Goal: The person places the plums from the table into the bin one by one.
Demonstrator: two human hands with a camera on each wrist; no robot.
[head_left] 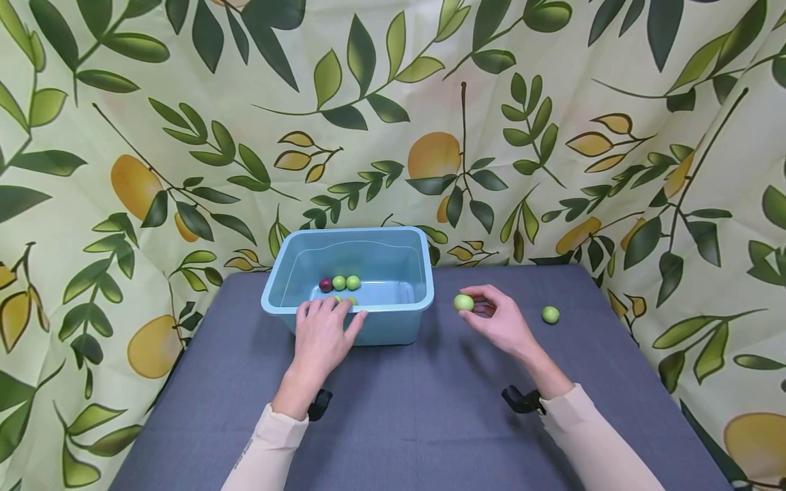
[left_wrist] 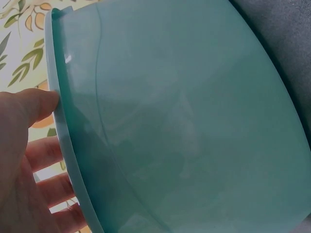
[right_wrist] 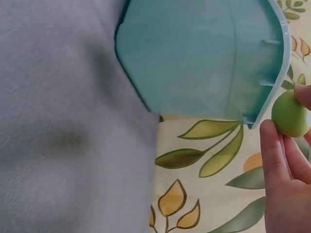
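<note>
A light blue plastic tub point(head_left: 387, 329) stands on the table's left half. My left hand point(head_left: 322, 335) grips its front rim; in the left wrist view the thumb point(left_wrist: 43, 103) lies at the outer edge and the other fingers reach behind it. To the right of the tub, my right hand point(head_left: 500, 320) pinches a small round green fruit point(head_left: 463, 302) between thumb and fingertips, raised over the table. Inside the tub lie a dark red fruit point(head_left: 326, 285) and several green fruits point(head_left: 353, 282), some partly hidden by the rim and my left fingers.
Another green fruit point(head_left: 550, 314) lies on the table right of my right hand. The table has a dark grey-blue cloth point(head_left: 417, 416). Behind it hangs a curtain point(head_left: 381, 146) printed with leaves and orange fruit, close to the tub's back.
</note>
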